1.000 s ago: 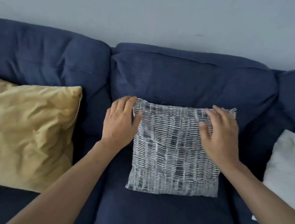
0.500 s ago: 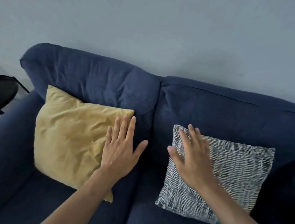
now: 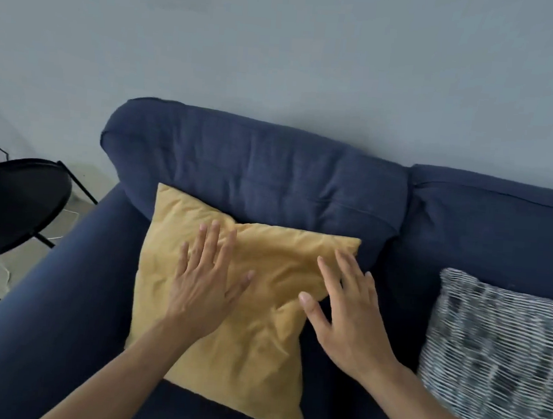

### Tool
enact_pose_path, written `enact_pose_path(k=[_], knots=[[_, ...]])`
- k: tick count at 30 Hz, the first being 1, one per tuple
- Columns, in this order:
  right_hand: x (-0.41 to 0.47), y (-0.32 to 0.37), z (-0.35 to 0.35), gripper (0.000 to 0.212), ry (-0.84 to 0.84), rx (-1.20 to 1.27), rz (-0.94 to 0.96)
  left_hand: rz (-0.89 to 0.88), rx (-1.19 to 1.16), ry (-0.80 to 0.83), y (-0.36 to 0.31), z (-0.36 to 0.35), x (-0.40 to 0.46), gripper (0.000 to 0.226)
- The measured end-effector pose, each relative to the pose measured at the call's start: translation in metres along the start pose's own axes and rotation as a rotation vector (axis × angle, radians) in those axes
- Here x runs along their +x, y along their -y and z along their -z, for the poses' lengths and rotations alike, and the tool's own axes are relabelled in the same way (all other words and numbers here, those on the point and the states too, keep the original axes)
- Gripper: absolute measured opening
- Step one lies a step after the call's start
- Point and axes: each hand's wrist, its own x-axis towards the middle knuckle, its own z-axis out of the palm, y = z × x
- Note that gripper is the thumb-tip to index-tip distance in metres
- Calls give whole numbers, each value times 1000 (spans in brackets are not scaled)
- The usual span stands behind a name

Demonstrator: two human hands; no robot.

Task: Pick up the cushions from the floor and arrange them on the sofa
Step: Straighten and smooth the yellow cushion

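Observation:
A yellow cushion (image 3: 257,350) leans against the backrest at the left end of the dark blue sofa (image 3: 254,174). My left hand (image 3: 204,286) lies flat over the cushion's upper middle, fingers spread. My right hand (image 3: 346,317) is spread over the cushion's right edge, holding nothing. A black-and-white patterned cushion (image 3: 501,356) leans against the backrest at the right, apart from both hands.
The sofa's left armrest (image 3: 38,316) runs along the lower left. Beyond it stands a round black side table (image 3: 10,208) on thin legs over a pale floor. A grey wall (image 3: 281,44) rises behind the sofa.
Both hands left the patterned cushion and moved left onto the yellow cushion. The view swung left; the white cushion at the right is out of frame.

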Motion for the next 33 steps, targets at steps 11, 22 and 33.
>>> enact_pose_path(k=[11,22,33], knots=[[65,48,-39,43,-441,-146,-421,143,-42,38,166,22,88,56],[88,30,-21,20,-373,-144,-402,130,-372,-100,194,23,123,29],[85,52,-45,31,-584,-151,-400,190,-366,-152,183,9,118,44]])
